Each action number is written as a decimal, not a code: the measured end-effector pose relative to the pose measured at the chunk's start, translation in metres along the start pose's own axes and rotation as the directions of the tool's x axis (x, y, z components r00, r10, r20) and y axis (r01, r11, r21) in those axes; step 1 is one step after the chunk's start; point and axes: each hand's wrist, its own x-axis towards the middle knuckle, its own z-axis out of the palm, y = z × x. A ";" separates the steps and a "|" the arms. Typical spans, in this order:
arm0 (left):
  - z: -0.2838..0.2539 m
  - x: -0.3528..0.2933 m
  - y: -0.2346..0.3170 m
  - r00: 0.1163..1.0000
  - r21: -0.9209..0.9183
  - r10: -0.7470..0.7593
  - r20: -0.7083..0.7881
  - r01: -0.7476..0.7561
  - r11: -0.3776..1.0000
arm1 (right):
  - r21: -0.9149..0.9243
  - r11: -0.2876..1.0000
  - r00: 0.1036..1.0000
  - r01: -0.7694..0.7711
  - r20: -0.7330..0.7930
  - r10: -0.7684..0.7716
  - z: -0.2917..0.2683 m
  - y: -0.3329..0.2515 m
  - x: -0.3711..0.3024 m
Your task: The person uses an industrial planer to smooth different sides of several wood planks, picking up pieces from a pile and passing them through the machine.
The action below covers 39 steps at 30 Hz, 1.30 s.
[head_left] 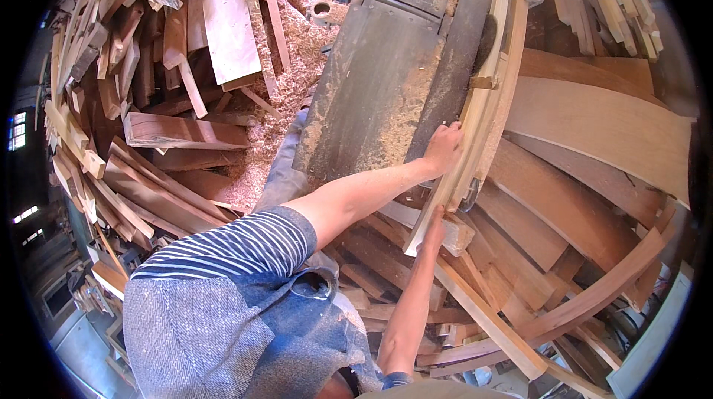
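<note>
Your left hand [444, 148] is at the side of a long, pale wood strip [445, 193], with its fingers bent against the wood. Your right hand [433, 233] touches the same strip close to its near end, and it is seen almost from the edge. For both hands, I cannot tell whether the fingers are closed around the strip or only pressing on it, because part of the fingers is hidden.

The strip is located along the right side of a grey metal table [356, 95]. Its far part runs up to the top of the view, and its near end passes beyond the near edge of the table. Sawdust [401, 117] is spread over the table, mostly on its right half, and a dark narrow slot [405, 7] crosses it farther away.

To the left of the table there is a heap of shavings [286, 87], and beside it a big pile of wood pieces [186, 132]. On your right, wide boards [594, 132] lie partly over each other. A straight plank [490, 317] lies to the right of your right forearm.
</note>
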 end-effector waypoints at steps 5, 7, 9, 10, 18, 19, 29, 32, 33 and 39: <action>0.000 0.004 0.003 1.000 0.013 -0.009 -0.003 0.009 1.000 | -0.126 0.991 0.999 0.034 0.014 -0.033 0.000 -0.016 -0.010; -0.002 0.002 0.011 0.999 0.014 -0.009 0.047 0.009 1.000 | -0.268 0.960 0.996 0.074 -0.018 -0.082 -0.018 0.015 0.002; -0.003 0.004 0.006 0.999 0.027 -0.024 0.042 0.023 0.999 | -0.290 0.940 0.979 0.179 -0.039 -0.199 -0.027 0.040 -0.015; -0.001 0.005 0.000 0.999 0.031 -0.029 0.031 0.028 0.999 | -0.305 0.923 0.964 0.233 -0.051 -0.260 -0.033 0.052 -0.030; -0.003 0.004 0.003 0.998 0.038 -0.034 0.045 0.032 0.999 | 0.209 0.960 0.982 -0.187 0.042 0.182 -0.058 0.134 -0.112; -0.003 0.006 0.003 0.996 0.033 -0.048 0.072 0.046 0.998 | 0.214 0.964 0.986 -0.161 0.067 0.150 -0.055 0.131 -0.108; -0.004 0.006 0.005 0.998 0.028 -0.042 0.050 0.041 0.999 | 0.166 0.974 0.982 -0.154 -0.080 0.169 -0.020 0.082 -0.093; -0.004 0.010 0.003 0.997 0.013 -0.047 0.056 0.046 0.999 | 0.161 0.974 0.979 -0.159 -0.099 0.176 -0.017 0.078 -0.089; -0.003 0.013 0.002 0.997 0.000 -0.052 0.056 0.052 0.999 | 0.164 0.973 0.979 -0.162 -0.100 0.180 -0.016 0.075 -0.088; -0.005 0.021 0.001 0.995 -0.027 -0.088 0.055 0.089 0.996 | 0.166 0.977 0.977 -0.136 -0.142 0.160 -0.004 0.057 -0.082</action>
